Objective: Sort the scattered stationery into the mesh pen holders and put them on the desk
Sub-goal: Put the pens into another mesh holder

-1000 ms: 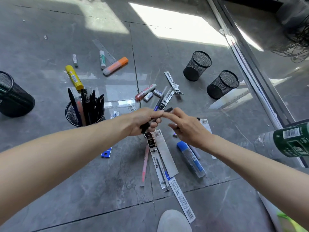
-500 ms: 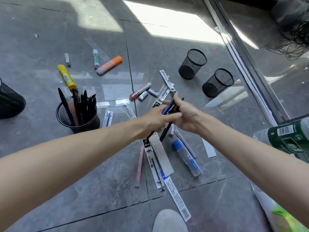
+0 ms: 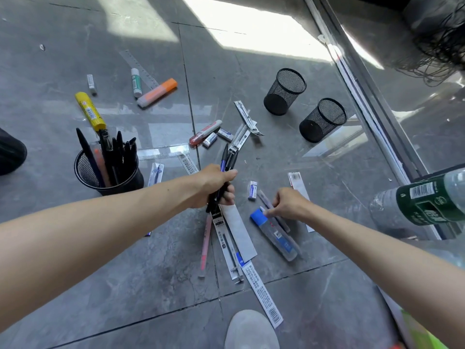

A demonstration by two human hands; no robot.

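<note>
Left hand (image 3: 216, 183) is clamped round a bundle of pens (image 3: 227, 157), tips pointing away from me. Right hand (image 3: 289, 204) is low over the floor (image 3: 151, 273), fingers curled onto a grey pen (image 3: 283, 224) just beside the blue-capped tube (image 3: 276, 235). I cannot tell whether the pinch has closed. The grey pen lies under the right fingertips, long axis slanting far-left to near-right, roughly parallel to the tube. The right hand is nearer and, in my judgement, takes this pick. The part-filled holder (image 3: 125, 185) stands left of the left hand.
</note>
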